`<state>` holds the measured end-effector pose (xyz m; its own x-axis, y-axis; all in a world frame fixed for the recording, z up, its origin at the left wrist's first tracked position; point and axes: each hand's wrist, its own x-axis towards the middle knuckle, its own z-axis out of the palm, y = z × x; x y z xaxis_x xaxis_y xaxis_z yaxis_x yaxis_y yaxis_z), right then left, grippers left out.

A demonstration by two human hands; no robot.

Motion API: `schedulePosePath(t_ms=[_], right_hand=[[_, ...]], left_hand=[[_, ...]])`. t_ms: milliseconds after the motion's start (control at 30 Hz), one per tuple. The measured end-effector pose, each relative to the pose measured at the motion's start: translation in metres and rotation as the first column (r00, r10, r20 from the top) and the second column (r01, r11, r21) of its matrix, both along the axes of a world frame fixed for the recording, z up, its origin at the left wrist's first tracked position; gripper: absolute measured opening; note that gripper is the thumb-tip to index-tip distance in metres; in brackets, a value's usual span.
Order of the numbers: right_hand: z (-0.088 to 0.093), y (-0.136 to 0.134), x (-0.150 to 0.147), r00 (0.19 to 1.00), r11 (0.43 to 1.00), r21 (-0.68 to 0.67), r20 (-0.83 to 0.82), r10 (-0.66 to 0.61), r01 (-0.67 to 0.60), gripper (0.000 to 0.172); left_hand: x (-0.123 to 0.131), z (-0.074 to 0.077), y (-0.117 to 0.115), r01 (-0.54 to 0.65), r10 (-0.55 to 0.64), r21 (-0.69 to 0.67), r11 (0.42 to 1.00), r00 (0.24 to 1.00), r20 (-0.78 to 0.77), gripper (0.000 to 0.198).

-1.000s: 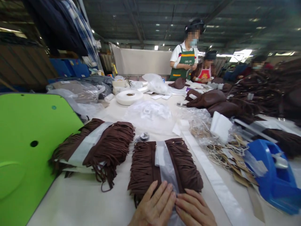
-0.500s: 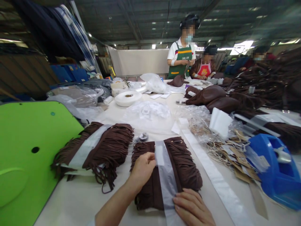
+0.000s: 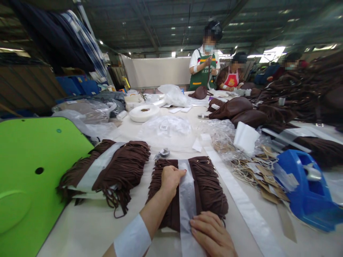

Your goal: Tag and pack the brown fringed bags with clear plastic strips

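Observation:
A brown fringed bag (image 3: 211, 192) lies flat on the table in front of me, with a clear plastic strip (image 3: 189, 201) running lengthwise over its middle. My left hand (image 3: 171, 180) is closed, its fingers curled and one fingertip on the upper part of the strip. Near the bag's close end, my right hand (image 3: 211, 232) rests open, fingers stretched flat over the strip and the bag's edge. The strip hangs past that end onto the table. To the left lies a stack of similar brown fringed bags (image 3: 107, 171) with a strip across it.
At left stands a green board (image 3: 40, 153). A long white strip (image 3: 241, 203), string tags (image 3: 264, 178) and a blue tape dispenser (image 3: 302, 196) are on the right. Beyond lie a white roll (image 3: 144, 112), clear plastic bags (image 3: 166, 130) and brown bags (image 3: 238, 110). Co-workers (image 3: 205, 67) are across the table.
My left hand has shifted up and right, its fingertip now over the strip rather than at its edge. My right hand moved slightly left. The strip lies straighter. The standing co-worker raised a hand.

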<state>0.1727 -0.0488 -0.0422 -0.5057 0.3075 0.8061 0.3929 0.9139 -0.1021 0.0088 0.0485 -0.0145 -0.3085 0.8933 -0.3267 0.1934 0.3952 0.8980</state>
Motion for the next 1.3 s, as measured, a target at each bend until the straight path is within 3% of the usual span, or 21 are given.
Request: schedulePosePath(t_ms=[333,500,533,600,667,700,800,833,867,967,1067,1167,1300], right_hand=[[-0.007,-0.003,-0.002,1.0,0.999,-0.031,-0.016,0.006,-0.006,0.026],[-0.005,-0.005,0.0,1.0,0.998,-0.063,0.019,0.006,-0.004,0.026],[-0.004,-0.005,0.0,1.0,0.998,-0.068,0.028,0.008,-0.006,0.026],[-0.003,-0.006,0.0,0.999,0.997,-0.072,0.033,0.013,-0.011,0.026],[-0.003,-0.007,0.0,1.0,0.997,-0.076,0.022,0.018,-0.017,0.026],[-0.003,-0.008,-0.001,1.0,0.996,-0.083,0.016,0.021,-0.02,0.025],[-0.004,-0.01,-0.002,1.0,0.994,-0.11,-0.001,0.029,-0.029,0.024],[-0.005,-0.011,-0.001,0.999,0.992,-0.119,-0.002,0.032,-0.032,0.023],[-0.006,-0.012,-0.001,0.999,0.991,-0.127,0.0,0.036,-0.036,0.023],[-0.006,-0.013,0.0,0.999,0.987,-0.155,0.01,0.048,-0.046,0.025],[-0.004,-0.014,-0.002,0.999,0.984,-0.175,0.008,0.042,-0.04,0.025],[0.0,-0.013,-0.003,1.0,0.984,-0.177,-0.02,0.022,-0.025,0.023],[0.004,-0.025,0.002,0.998,0.989,-0.141,0.041,-0.044,0.049,0.025]], left_hand=[[0.0,-0.016,0.005,-0.055,0.066,0.047,0.997,0.962,-0.264,0.023],[-0.003,-0.003,-0.001,0.024,0.042,0.163,0.986,0.92,-0.391,0.007],[-0.004,0.001,-0.006,0.055,0.042,0.213,0.975,0.905,-0.424,0.009],[-0.005,0.01,-0.021,0.14,0.028,0.315,0.939,0.879,-0.475,0.032],[-0.009,0.015,-0.042,0.319,-0.041,0.423,0.848,0.836,-0.547,0.041],[-0.012,0.015,-0.053,0.453,-0.089,0.47,0.757,0.785,-0.613,0.04],[-0.025,0.011,-0.087,0.82,-0.123,0.444,0.362,0.514,-0.849,0.032],[-0.03,0.009,-0.096,0.879,-0.116,0.392,0.27,0.434,-0.893,0.032],[-0.035,0.008,-0.104,0.911,-0.124,0.347,0.223,0.38,-0.917,0.033],[-0.046,0.007,-0.119,0.96,-0.209,0.229,0.162,0.26,-0.943,0.04],[-0.051,0.007,-0.122,0.975,-0.271,0.18,0.13,0.209,-0.94,0.051],[-0.049,0.002,-0.12,0.969,-0.22,0.22,0.115,0.24,-0.946,0.048],[-0.042,-0.009,-0.115,0.919,-0.043,0.379,0.107,0.385,-0.922,0.029]])
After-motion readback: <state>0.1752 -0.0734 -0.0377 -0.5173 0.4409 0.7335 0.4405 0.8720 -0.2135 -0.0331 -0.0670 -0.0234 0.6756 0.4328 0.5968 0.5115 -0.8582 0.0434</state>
